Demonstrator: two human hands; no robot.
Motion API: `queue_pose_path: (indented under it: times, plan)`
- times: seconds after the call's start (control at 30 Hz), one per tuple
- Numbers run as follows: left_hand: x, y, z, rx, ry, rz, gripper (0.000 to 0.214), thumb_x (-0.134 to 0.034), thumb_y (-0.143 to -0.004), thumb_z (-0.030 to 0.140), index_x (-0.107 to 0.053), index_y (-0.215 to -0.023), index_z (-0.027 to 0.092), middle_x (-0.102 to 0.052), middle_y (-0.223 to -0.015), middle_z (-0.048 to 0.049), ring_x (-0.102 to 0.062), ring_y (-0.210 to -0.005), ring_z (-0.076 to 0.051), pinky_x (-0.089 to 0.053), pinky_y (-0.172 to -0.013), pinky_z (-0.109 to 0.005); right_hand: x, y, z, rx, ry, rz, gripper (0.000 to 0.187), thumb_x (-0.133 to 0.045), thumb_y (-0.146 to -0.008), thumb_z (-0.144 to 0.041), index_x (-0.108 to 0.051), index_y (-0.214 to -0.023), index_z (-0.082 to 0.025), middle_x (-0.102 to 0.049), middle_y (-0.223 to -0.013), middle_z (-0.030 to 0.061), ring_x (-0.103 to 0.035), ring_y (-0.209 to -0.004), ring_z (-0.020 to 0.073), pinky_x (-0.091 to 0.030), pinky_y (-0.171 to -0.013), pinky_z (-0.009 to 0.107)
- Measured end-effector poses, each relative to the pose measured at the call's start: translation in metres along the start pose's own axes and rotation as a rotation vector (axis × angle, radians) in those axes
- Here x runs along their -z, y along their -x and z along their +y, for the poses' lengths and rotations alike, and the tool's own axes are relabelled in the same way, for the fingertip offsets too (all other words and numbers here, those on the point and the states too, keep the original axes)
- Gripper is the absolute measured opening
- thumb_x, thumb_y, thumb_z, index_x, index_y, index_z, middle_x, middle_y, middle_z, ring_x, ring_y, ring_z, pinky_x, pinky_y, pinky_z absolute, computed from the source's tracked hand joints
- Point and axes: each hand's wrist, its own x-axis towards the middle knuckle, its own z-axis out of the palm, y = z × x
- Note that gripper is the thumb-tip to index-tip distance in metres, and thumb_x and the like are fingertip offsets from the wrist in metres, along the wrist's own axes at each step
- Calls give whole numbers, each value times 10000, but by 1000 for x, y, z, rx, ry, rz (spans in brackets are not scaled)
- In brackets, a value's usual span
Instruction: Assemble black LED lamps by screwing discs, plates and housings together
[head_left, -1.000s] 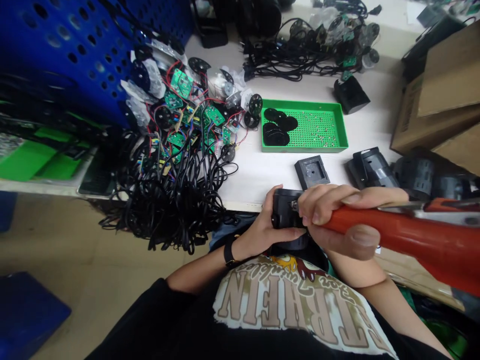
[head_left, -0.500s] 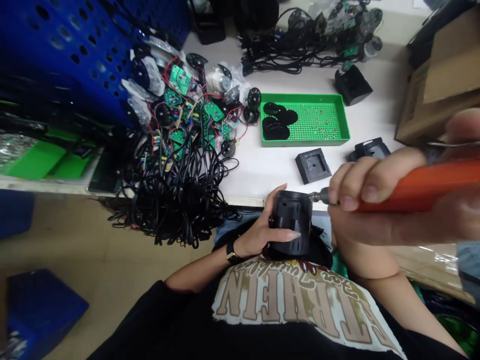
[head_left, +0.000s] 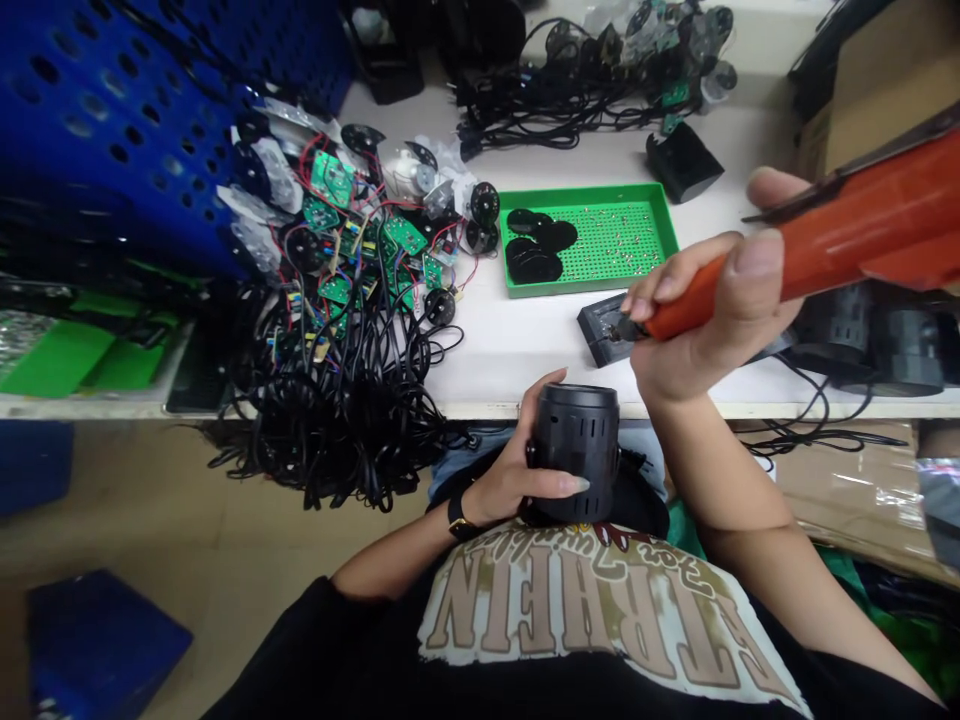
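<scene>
My left hand is wrapped round a black slotted cylindrical housing, held upright at the table's front edge against my body. In my right hand is an orange electric screwdriver, its body slanting up to the right. The screwdriver's tip points down over a square black block with a recess, lying on the table. Whether the tip touches anything in the recess I cannot tell. Behind the block stands a green tray holding black discs and small scattered screws.
A heap of green circuit boards with wires and black cables lies on the left, spilling over the edge. More cables lie at the back. Black housings stand at the right, near a cardboard box.
My right hand has moved the screwdriver away from the housing's top rim, to the square block behind it. The left hand keeps hold of the housing. The view has shifted slightly.
</scene>
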Motion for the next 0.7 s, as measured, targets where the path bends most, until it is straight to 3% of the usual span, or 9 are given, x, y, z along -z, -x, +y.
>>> queue_pose_path:
  times: [0.1,0.37,0.57,0.7]
  plan:
    - [0,1,1,-8,-14,18,1135,-940,-620,242,-332,-1564,411,-626,-1379,-60,-664,-1156,-307,-515,-1045,-494,5,-1,3,-73,1,-29,530,-697,-859,-722,-499,-1216,-383,-468,-582,-103,-381,-412,117,-425,-418,311]
    - [2,1,3,-5,-59,59,1057,-938,-632,242,-366,-1506,397,-611,-1342,-26,-651,-1113,-253,-508,-1018,-434,2,2,-12,-78,34,18,562,-680,-847,-718,-509,-1234,-348,-423,-530,-131,-328,-345,104,-315,-362,287]
    - [4,3,2,60,-92,92,1087,-925,-674,296,-290,-1550,393,-591,-1395,-39,-626,-1197,-278,-481,-1068,-452,4,6,-28,-149,-129,21,365,-693,-834,-513,-615,-1131,-315,-454,-540,-107,-390,-344,124,-328,-327,309]
    - [7,7,3,173,-215,103,977,-906,-740,409,-352,-1538,313,-583,-1442,-87,-577,-1304,-323,-449,-1121,-479,17,6,-29,-135,-118,-32,371,-739,-838,-551,-623,-1108,-326,-457,-505,-122,-401,-323,112,-361,-313,276]
